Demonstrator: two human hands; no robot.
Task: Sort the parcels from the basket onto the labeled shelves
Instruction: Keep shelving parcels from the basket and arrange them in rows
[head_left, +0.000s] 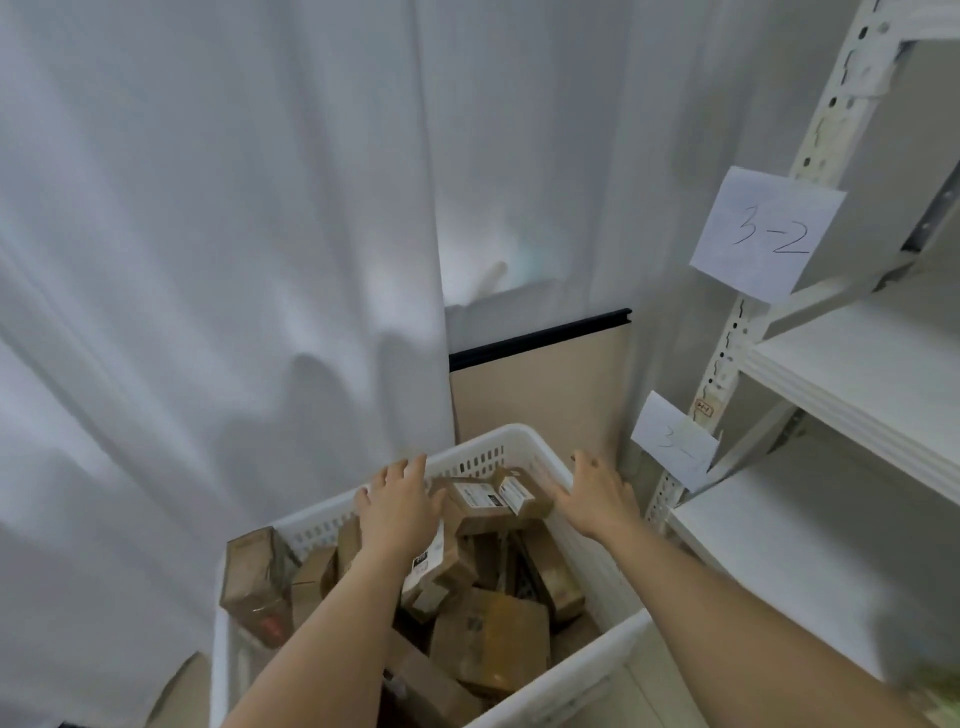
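Both hands, left hand and right hand, fingers released, flank top parcel in basket; likely light, stiff cardboard, best held by side faces.

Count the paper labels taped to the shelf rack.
2. The upper paper label, reading 3-2, hangs on the rack post by the higher shelf; the lower paper label, partly illegible, hangs below. Others may sit out of frame.

White slotted plastic basket; brown cardboard parcels with white printed labels; white metal shelving; white paper tag handwritten "3-2"; pale grey, possibly white, curtain.
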